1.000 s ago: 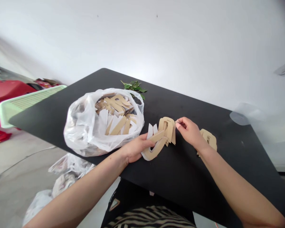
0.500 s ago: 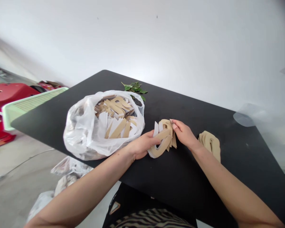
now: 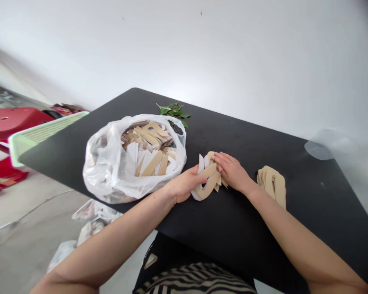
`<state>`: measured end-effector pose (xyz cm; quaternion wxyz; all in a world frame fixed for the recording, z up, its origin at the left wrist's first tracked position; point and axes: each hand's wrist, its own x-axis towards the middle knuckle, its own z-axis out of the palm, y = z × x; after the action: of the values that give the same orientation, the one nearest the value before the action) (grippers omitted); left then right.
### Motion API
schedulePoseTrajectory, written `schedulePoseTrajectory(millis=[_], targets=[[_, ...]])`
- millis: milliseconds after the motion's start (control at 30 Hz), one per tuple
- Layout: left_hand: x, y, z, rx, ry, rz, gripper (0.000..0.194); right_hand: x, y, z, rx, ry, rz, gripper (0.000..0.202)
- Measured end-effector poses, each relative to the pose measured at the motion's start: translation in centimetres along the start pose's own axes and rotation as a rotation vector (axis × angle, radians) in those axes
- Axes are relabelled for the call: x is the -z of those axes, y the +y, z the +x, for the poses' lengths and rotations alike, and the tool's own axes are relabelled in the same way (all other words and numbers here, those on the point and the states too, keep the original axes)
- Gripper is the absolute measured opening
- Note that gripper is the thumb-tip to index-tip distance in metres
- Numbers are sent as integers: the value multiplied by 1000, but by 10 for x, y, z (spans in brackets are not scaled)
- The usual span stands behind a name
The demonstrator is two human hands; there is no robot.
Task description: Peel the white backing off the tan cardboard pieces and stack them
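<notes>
My left hand (image 3: 187,184) is closed on the left side of a bunch of tan and white paper cutouts (image 3: 205,190) with long oval openings, its thumb on top. Over the upper right end of the same bunch lies my right hand (image 3: 233,171), fingers together and bent onto the cutouts; its thumb is partly hidden. The pieces fan out unevenly, with white tips at the upper left and tan ends below the right hand. A neater stack of similar tan cutouts (image 3: 279,188) lies to the right, beside my right forearm.
A white plastic bag (image 3: 106,163), open and full of loose cutouts, stands left on the black table (image 3: 233,228). Green leaves (image 3: 174,110) lie behind it. Clear plastic (image 3: 319,149) is at the right edge. A green basket (image 3: 21,147) and red stool (image 3: 15,120) are left.
My right hand has shifted left and from a fingertip pinch at the bunch's edge to fingers laid over its top. My left hand keeps its hold.
</notes>
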<state>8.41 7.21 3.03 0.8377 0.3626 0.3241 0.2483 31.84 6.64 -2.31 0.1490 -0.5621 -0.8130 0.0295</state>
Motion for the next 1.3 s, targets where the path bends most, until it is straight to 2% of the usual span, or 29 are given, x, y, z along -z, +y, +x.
schedulePoseTrajectory(millis=[133, 300, 400, 500, 533, 633, 700, 767, 933, 1300], targets=[[1, 2, -34, -62, 51, -139, 47, 1, 2, 2, 6, 7, 45, 47], [-7, -4, -72, -53, 3, -352, 44, 9, 7, 8, -41, 27, 200, 53], [-12, -15, -79, -42, -60, -503, 42, 29, -6, 1, -56, 149, 208, 52], [-15, -25, -81, -36, -82, -619, 44, 60, -44, -22, -25, 372, 155, 42], [-16, -28, -82, -31, -84, -644, 44, 70, -62, -33, 10, 397, 144, 39], [-21, -35, -84, -21, -87, -697, 43, 88, -116, -66, 172, 327, 117, 32], [-26, -40, -85, -22, -92, -710, 42, 87, -143, -83, 214, 268, 89, 30], [-31, -46, -87, -23, -91, -709, 40, 80, -159, -94, 202, 238, 70, 29], [-39, -56, -93, -60, -54, -700, 34, 66, -168, -105, 141, 231, 95, 25], [-48, -61, -95, -48, -104, -708, 42, 75, -168, -121, 119, 214, 143, 26]])
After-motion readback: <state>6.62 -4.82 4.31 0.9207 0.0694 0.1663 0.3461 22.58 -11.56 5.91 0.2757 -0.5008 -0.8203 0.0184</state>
